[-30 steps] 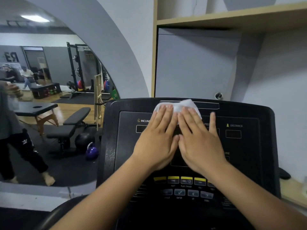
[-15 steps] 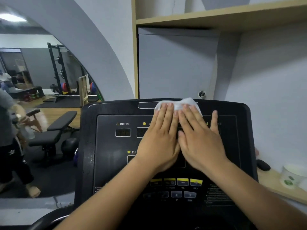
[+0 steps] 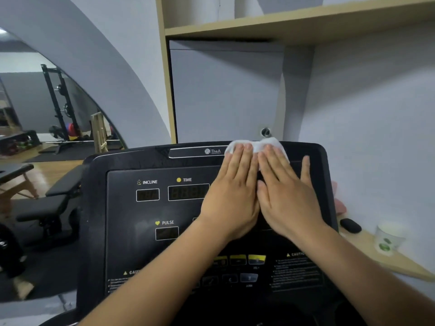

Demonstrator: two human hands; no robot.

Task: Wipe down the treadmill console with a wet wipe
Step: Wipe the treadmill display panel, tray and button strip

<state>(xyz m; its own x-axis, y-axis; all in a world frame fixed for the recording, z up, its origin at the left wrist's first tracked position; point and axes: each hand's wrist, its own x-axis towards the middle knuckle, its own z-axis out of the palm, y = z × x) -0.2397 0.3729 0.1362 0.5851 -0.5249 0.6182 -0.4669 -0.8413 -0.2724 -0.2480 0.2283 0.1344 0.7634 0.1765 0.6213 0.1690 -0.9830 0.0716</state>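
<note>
Pressing flat, both hands, left (image 3: 231, 196) and right (image 3: 286, 198), pin the wet wipe (image 3: 256, 145) against the console (image 3: 122, 231) top edge.

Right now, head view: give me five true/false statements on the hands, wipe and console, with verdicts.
1. Both the left hand and the right hand lie flat on the wipe, fingers straight. True.
2. The wipe covers the PULSE display. False: it is at the top edge of the console, right of the middle; the PULSE display is bare.
3. The INCLINE display is uncovered. True.
4. The right hand grips a spray bottle. False: it presses the wipe.
5. A cup stands on the wooden ledge right of the console. True.
</note>
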